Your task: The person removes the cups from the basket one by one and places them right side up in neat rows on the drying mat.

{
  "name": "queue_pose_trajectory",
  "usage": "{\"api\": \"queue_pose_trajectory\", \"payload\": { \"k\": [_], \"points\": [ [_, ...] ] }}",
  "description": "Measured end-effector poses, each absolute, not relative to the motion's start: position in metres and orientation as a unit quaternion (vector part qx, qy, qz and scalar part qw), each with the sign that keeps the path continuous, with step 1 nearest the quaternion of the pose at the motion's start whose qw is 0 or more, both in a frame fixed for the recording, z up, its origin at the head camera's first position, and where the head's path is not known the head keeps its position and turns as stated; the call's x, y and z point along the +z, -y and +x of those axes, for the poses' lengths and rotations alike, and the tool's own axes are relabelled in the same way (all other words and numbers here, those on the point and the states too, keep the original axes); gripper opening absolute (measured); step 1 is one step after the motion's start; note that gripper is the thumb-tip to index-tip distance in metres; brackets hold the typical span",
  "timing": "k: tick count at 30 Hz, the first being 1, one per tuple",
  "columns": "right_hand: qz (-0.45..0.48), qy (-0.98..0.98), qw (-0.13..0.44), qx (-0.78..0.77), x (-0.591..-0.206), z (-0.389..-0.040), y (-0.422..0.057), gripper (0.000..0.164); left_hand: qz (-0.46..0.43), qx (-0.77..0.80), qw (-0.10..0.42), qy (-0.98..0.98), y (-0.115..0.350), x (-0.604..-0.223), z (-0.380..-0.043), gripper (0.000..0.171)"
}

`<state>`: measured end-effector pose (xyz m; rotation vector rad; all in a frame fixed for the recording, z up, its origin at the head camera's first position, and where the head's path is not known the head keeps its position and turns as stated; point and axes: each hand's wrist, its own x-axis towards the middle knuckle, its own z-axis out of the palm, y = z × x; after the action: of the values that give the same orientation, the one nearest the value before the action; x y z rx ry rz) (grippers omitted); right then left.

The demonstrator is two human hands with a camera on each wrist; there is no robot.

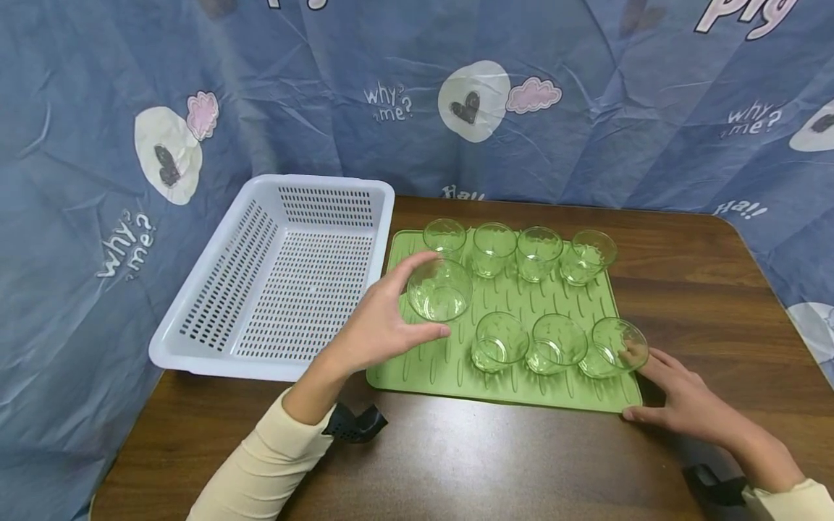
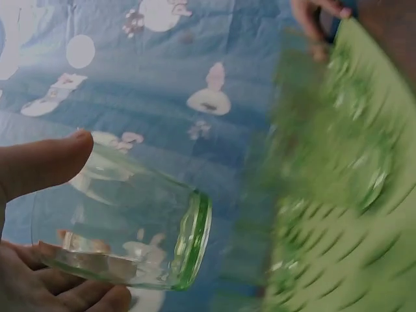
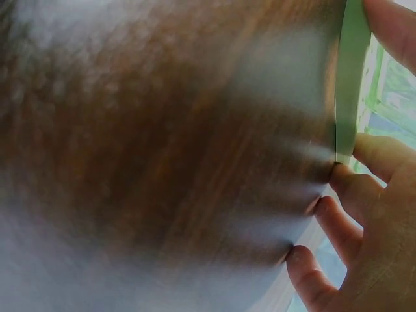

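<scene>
My left hand (image 1: 374,325) grips a clear, green-tinted drinking glass (image 1: 439,300) above the left part of a green drying mat (image 1: 417,376). In the left wrist view, the thumb lies along one side of this glass (image 2: 123,221) and the fingers along the other; its base points toward the mat. At the mat's front right corner, my right hand (image 1: 684,398) rests with fingers spread. Its nearest glass (image 1: 619,347) stands at the right end of the front row. The right wrist view shows several fingertips (image 3: 302,257) on the table, beside the mat's edge (image 3: 350,84).
Left of the mat sits a white slotted plastic basket (image 1: 272,367). Several similar glasses stand along the mat's back, including one (image 1: 495,250) near the middle. Two more front-row glasses (image 1: 498,344) stand mid-mat. Patterned blue cloth (image 1: 391,159) hangs behind the brown wooden table (image 1: 495,463).
</scene>
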<state>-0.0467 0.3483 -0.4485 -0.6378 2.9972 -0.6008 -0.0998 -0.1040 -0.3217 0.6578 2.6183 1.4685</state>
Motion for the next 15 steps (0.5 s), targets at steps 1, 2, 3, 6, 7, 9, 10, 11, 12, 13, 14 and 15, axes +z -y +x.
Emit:
{"api": "queue_pose_trajectory", "payload": {
  "k": [1, 2, 3, 6, 7, 9, 10, 11, 12, 13, 14, 15],
  "points": [
    [-0.204, -0.960, 0.009, -0.192, -0.449, -0.047, -0.348, 0.100, 0.212, 0.479, 0.035, -0.851, 0.101, -0.327, -0.098, 0.093],
    [-0.204, -0.960, 0.009, -0.193, -0.449, -0.046, -0.348, 0.100, 0.209, 0.480, 0.037, -0.851, 0.098, -0.332, -0.096, 0.093],
    [-0.203, -0.960, 0.009, -0.193, -0.449, -0.046, -0.348, 0.100, 0.205, 0.479, 0.040, -0.853, 0.095, -0.337, -0.095, 0.093],
    [-0.201, -0.960, 0.011, -0.192, -0.449, -0.046, -0.348, 0.099, 0.195, 0.474, 0.052, -0.857, 0.090, -0.354, -0.090, 0.094],
    [-0.200, -0.961, 0.012, -0.193, -0.449, -0.046, -0.348, 0.098, 0.191, 0.470, 0.054, -0.860, 0.089, -0.359, -0.088, 0.094],
    [-0.199, -0.961, 0.014, -0.192, -0.449, -0.046, -0.348, 0.098, 0.182, 0.459, 0.057, -0.868, 0.088, -0.369, -0.085, 0.094],
    [-0.199, -0.961, 0.013, -0.193, -0.449, -0.046, -0.348, 0.099, 0.179, 0.456, 0.056, -0.870, 0.088, -0.373, -0.084, 0.094],
    [-0.200, -0.961, 0.013, -0.193, -0.449, -0.046, -0.349, 0.099, 0.174, 0.452, 0.056, -0.873, 0.088, -0.377, -0.083, 0.095],
    [-0.201, -0.960, 0.012, -0.193, -0.449, -0.047, -0.349, 0.099, 0.169, 0.450, 0.055, -0.875, 0.089, -0.381, -0.082, 0.095],
    [-0.203, -0.960, 0.011, -0.193, -0.449, -0.047, -0.349, 0.099, 0.165, 0.448, 0.054, -0.877, 0.089, -0.384, -0.081, 0.095],
    [-0.205, -0.960, 0.009, -0.192, -0.450, -0.047, -0.350, 0.099, 0.161, 0.447, 0.056, -0.878, 0.090, -0.387, -0.081, 0.095],
    [-0.206, -0.960, 0.007, -0.192, -0.450, -0.047, -0.350, 0.099, 0.157, 0.447, 0.057, -0.879, 0.090, -0.390, -0.080, 0.095]
  ]
}}
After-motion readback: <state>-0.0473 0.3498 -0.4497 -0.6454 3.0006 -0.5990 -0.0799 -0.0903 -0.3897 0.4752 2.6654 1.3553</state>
